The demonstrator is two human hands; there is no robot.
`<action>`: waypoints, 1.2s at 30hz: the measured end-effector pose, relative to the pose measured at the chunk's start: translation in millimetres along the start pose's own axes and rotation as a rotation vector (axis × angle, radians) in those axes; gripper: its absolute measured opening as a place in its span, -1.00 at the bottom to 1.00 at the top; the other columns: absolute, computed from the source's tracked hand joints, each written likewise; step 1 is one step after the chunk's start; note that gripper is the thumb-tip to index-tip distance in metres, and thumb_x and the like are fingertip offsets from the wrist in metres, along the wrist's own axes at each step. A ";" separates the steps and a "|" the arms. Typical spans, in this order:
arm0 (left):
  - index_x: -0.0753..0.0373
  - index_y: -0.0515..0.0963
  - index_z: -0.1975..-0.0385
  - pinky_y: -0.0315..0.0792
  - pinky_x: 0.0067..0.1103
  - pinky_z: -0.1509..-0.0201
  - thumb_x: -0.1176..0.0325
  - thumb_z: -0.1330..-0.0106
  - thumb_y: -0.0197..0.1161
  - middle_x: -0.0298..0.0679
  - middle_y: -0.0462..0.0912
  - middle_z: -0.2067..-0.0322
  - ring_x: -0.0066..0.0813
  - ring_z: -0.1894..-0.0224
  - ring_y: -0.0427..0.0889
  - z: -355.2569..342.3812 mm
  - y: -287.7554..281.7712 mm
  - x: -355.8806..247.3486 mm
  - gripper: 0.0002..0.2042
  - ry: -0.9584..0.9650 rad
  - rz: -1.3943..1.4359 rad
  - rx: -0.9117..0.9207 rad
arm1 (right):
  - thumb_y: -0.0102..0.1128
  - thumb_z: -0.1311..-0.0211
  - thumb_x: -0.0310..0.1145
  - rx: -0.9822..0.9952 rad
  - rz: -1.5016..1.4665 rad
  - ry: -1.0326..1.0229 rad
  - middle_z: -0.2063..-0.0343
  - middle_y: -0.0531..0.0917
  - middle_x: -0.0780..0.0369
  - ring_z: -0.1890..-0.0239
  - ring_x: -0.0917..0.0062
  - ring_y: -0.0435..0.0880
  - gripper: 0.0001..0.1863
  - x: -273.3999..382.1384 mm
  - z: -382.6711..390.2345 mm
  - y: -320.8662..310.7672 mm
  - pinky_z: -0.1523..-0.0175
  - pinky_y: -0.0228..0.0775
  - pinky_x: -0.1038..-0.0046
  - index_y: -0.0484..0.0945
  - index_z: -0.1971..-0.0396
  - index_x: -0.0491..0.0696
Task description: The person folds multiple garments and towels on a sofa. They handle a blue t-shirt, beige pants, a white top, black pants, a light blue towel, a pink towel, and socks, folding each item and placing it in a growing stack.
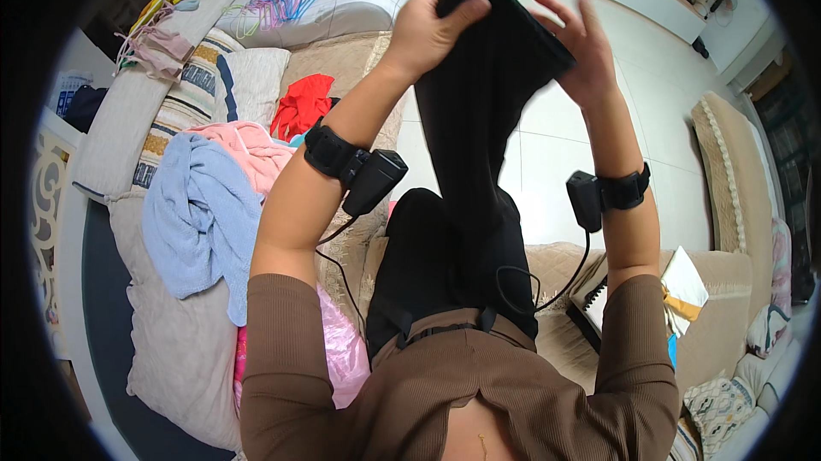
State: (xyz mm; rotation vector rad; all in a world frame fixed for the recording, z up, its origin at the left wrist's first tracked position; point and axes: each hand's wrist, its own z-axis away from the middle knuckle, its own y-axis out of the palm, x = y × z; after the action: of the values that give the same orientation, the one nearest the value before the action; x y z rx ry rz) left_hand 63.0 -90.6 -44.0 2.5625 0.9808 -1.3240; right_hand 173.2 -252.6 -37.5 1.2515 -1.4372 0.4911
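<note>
A black garment (pixel 479 110) hangs down in front of me, its upper end raised over the white tiled floor (pixel 547 144). My left hand (pixel 428 25) grips its top left corner, thumb over the cloth. On the right, my right hand (pixel 580 42) holds the top edge with fingers spread. Both wrists wear black straps with small black devices and cables. The lower end of the garment drapes onto my lap.
To my left, a beige sofa (pixel 180 324) carries a light blue cloth (pixel 201 217), a pink garment (pixel 248 149), a red garment (pixel 304 106), striped cushions and coloured hangers (pixel 286 3). A book and notebook (pixel 676 286) lie on the sofa seat at my right. An armchair (pixel 727 162) stands further right.
</note>
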 end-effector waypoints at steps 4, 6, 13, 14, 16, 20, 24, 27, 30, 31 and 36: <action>0.33 0.44 0.41 0.31 -0.70 0.30 -0.15 -0.05 0.13 -0.37 0.49 0.53 -0.66 0.44 0.38 -1.4 -10.5 14.1 -0.47 -0.042 0.029 -0.283 | 0.10 -0.02 0.04 -0.008 0.240 0.081 0.12 0.47 0.05 0.06 0.35 0.43 -0.34 -29.8 4.9 3.6 -0.04 0.20 0.33 0.28 -0.02 -0.14; 0.32 0.45 0.42 0.31 -0.69 0.31 -0.14 -0.05 0.14 -0.37 0.49 0.54 -0.66 0.45 0.38 -3.8 -22.9 17.7 -0.48 -0.003 -0.120 -0.172 | 0.31 0.11 -0.30 0.032 0.363 0.099 0.28 0.57 0.14 0.23 0.49 0.52 -0.48 -35.8 -8.2 1.0 0.08 0.31 0.55 0.40 0.14 -0.27; 0.31 0.46 0.24 0.35 -0.68 0.18 0.28 -0.05 0.28 -0.35 0.55 0.41 -0.63 0.31 0.48 -9.7 -87.5 -8.7 -0.67 0.004 -0.410 0.184 | 0.21 0.05 -0.49 0.129 0.647 -0.362 0.34 0.58 0.21 0.27 0.49 0.56 -0.61 -1.5 -48.4 -2.0 0.11 0.38 0.54 0.42 0.14 -0.15; 0.31 0.44 0.17 0.34 -0.67 0.13 0.32 -0.07 0.27 -0.34 0.55 0.35 -0.62 0.26 0.47 -5.2 -91.0 -14.7 -0.66 0.032 -0.373 0.243 | 0.20 0.03 -0.51 0.107 0.755 -0.335 0.30 0.56 0.19 0.22 0.48 0.55 -0.57 3.4 -40.9 0.9 0.03 0.35 0.51 0.37 0.09 -0.18; 0.31 0.38 0.10 0.31 -0.67 0.07 0.38 -0.09 0.23 -0.32 0.54 0.30 -0.61 0.18 0.45 19.7 -89.3 -23.8 -0.63 0.135 -0.198 0.310 | 0.19 0.06 -0.54 0.205 0.874 -0.449 0.28 0.55 0.18 0.21 0.44 0.54 -0.53 8.1 -10.7 8.0 0.01 0.34 0.48 0.34 0.06 -0.19; 0.27 0.35 0.23 0.19 -0.46 -0.12 0.48 -0.06 0.17 -0.24 0.49 0.13 -0.43 0.01 0.41 121.4 -74.4 -38.0 -0.74 0.134 -0.222 0.597 | 0.15 0.32 -0.69 0.338 1.011 -0.583 0.32 0.50 0.14 0.26 0.27 0.51 -0.50 -13.0 101.5 16.7 0.12 0.36 0.48 0.36 0.19 -0.15; 0.22 0.30 0.41 0.11 -0.27 -0.19 0.60 0.17 0.08 -0.26 0.46 0.05 -0.25 -0.08 0.34 243.9 -34.9 -29.8 -0.73 -0.010 -0.166 1.014 | 0.15 0.42 -0.50 0.606 0.985 -0.319 0.31 0.49 0.19 0.23 0.31 0.48 -0.61 -79.5 219.1 20.4 0.17 0.31 0.38 0.40 0.39 -0.08; 0.22 0.29 0.38 0.13 -0.29 -0.19 0.64 0.20 0.02 -0.26 0.46 0.05 -0.24 -0.09 0.33 308.8 -9.4 -10.6 -0.70 -0.255 -0.097 1.160 | 0.14 0.39 -0.59 0.532 0.888 -0.081 0.33 0.51 0.21 0.27 0.35 0.49 -0.62 -128.6 281.1 21.8 0.20 0.33 0.42 0.40 0.37 -0.08; 0.24 0.33 0.27 0.33 -0.44 0.04 0.63 0.13 -0.01 -0.18 0.50 0.19 -0.19 0.13 0.47 336.7 -5.8 6.8 -0.67 -0.467 0.073 1.039 | 0.13 0.36 -0.62 0.498 0.857 0.184 0.34 0.51 0.19 0.27 0.31 0.50 -0.60 -146.3 304.6 16.0 0.20 0.34 0.44 0.39 0.33 -0.09; 0.25 0.36 0.23 0.38 -0.47 0.12 0.62 0.14 -0.02 -0.14 0.51 0.24 -0.18 0.21 0.50 339.4 -5.9 12.3 -0.63 -0.566 0.149 1.010 | 0.13 0.34 -0.62 0.420 0.806 0.233 0.34 0.51 0.19 0.28 0.32 0.51 -0.59 -147.7 305.1 14.2 0.20 0.34 0.45 0.38 0.32 -0.10; 0.27 0.25 0.04 0.34 -0.57 0.16 0.36 -0.09 0.14 -0.19 0.49 0.27 -0.45 0.24 0.49 327.9 0.5 47.9 -0.59 -0.707 0.103 0.392 | 0.18 0.14 -0.55 -0.169 0.555 0.536 0.37 0.49 0.15 0.34 0.36 0.52 -0.53 -152.1 285.8 10.1 0.20 0.33 0.49 0.33 0.12 -0.05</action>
State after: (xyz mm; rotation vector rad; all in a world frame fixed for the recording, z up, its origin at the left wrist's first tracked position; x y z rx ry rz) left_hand -146.0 -184.8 -283.3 2.0137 0.4792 -2.3207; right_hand 8.3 -425.9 -255.8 0.5092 -1.3071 0.9734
